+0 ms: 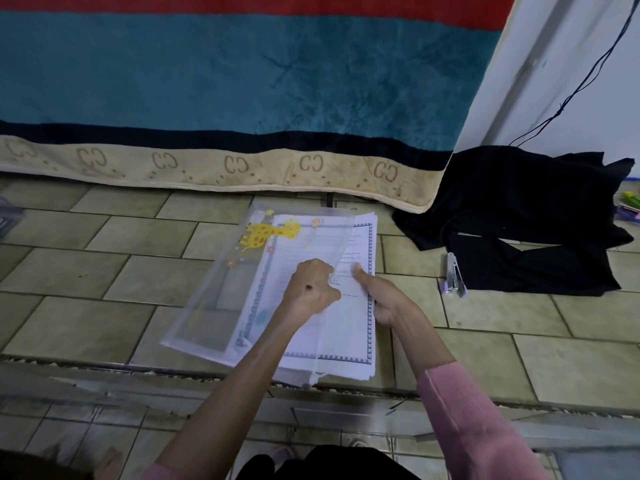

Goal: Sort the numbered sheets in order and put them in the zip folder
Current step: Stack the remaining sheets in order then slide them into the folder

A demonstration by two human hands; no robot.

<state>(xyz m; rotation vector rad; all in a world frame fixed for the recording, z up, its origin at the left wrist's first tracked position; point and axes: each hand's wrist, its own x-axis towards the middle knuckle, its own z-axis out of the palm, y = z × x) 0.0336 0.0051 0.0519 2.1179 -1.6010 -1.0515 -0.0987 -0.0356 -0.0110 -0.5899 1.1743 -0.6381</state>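
- zip folder [221,289] flat on the tiled floor [114,278], clear, with a giraffe print, just ahead of both hands.
- stack of numbered sheets [349,327] partly inside the folder, right edge sticking out.
- left hand [311,289] curled, pinching the folder's open flap.
- right hand [377,299] gripping the sheets' right edge, thumb on top.
- stapler [455,277] nearby beside black cloth [526,216].

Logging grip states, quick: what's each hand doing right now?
Left hand: fingers curled, pinching the edge of the zip folder.
Right hand: gripping the stack of sheets, thumb on top.
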